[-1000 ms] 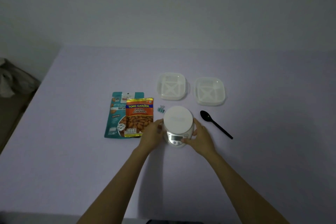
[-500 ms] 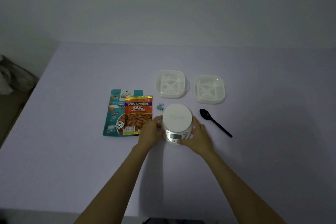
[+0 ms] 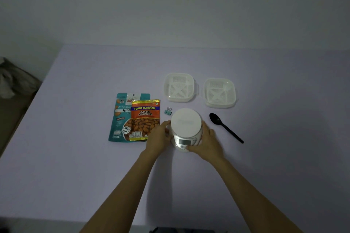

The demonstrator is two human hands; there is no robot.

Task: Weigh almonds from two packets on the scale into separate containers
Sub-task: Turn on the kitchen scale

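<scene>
As left hand (image 3: 158, 139), right hand (image 3: 208, 143) clasp scale (image 3: 186, 124), table (image 3: 75, 166) edges lie far.

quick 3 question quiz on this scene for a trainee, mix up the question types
1. True or false: nothing sits on the scale.
2. The orange packet and teal packet overlap. Which lies on top? A) orange B) teal
3. What do the left hand and right hand grip?

Key: 1 true; 2 A; 3 the scale, one hand on each side.
</scene>
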